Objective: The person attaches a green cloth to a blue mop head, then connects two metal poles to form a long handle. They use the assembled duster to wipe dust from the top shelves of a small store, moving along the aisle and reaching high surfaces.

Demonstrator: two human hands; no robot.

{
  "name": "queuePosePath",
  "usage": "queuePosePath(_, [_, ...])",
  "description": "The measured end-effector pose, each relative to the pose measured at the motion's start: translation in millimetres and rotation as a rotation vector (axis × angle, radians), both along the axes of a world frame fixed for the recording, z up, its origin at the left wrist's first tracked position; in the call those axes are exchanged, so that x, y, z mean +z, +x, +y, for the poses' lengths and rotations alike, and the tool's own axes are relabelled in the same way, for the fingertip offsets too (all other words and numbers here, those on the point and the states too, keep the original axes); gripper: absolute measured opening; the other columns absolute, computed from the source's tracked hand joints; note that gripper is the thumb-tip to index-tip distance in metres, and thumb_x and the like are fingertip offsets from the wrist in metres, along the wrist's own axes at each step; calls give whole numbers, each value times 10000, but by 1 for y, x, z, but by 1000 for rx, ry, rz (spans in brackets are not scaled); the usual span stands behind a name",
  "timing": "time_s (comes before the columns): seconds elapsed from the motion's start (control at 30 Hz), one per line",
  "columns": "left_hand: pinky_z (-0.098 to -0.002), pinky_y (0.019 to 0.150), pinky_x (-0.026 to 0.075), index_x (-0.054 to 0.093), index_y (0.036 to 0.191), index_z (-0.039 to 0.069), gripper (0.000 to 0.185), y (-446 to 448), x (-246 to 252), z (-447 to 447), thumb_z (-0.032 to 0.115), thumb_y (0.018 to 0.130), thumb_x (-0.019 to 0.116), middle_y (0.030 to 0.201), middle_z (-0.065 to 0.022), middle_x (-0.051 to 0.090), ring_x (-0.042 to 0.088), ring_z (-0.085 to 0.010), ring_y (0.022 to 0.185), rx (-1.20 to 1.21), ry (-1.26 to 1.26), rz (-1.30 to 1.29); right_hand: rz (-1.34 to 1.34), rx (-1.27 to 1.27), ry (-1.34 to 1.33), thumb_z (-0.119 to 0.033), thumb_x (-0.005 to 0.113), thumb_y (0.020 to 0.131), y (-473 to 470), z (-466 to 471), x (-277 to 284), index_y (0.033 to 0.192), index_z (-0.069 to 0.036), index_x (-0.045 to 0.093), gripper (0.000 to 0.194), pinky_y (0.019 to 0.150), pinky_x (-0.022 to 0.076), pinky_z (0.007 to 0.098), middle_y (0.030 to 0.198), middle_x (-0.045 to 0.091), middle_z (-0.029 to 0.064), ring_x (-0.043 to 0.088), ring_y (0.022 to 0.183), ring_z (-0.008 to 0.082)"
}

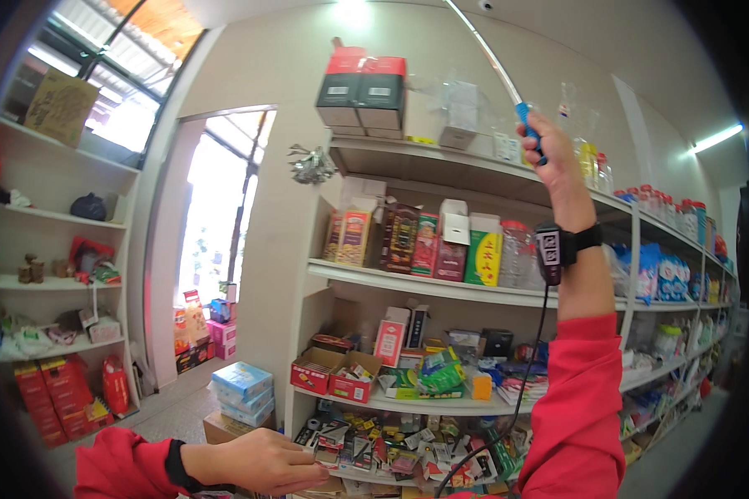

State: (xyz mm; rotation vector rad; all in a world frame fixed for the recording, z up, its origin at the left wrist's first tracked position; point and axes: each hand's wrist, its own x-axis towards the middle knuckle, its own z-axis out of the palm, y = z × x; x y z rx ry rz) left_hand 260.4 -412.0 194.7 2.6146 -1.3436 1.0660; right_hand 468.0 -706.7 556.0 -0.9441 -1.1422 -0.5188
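My right hand (552,146) is raised high, wrapped around the blue grip of a thin metal pole (490,53). The pole slants up to the left and its far end runs out of view. Behind that hand is the top board of a metal shelving unit (437,150), with clear plastic bottles (593,165) on it. My left hand (268,461) is low at the front, its back turned up and its fingers bent together. The fingers' undersides are hidden, so whether they hold something is unclear. Nearest to it are small packaged goods (362,452) on a lower shelf.
Gift boxes (352,237) line the middle shelf. Two black-and-red cartons (362,93) stand on top. A silvery bunch (312,163) hangs at the shelf's left corner. Stacked blue packs (243,390) stand by the doorway. A cable (530,362) hangs from the device on my right wrist.
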Motion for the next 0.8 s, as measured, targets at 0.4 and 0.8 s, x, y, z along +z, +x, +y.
queuePosePath(0.4, [-349, 418, 376, 567, 799, 90, 126, 15, 6, -5, 144, 686, 581, 544, -47, 436, 474, -234, 453, -139, 14, 23, -18, -229, 53, -106, 498, 851, 35, 5, -6, 1192, 3, 457, 361, 359, 283, 160, 721, 528, 68, 420, 486, 45])
queuePosePath(0.8, [-345, 417, 384, 571, 748, 96, 63, 20, -2, 24, 126, 696, 591, 547, -53, 446, 479, -229, 454, -130, -95, 33, -35, -593, 35, -99, 515, 784, 47, 64, 66, 1140, -2, 526, 370, 406, 358, 252, 700, 581, 105, 472, 463, 114])
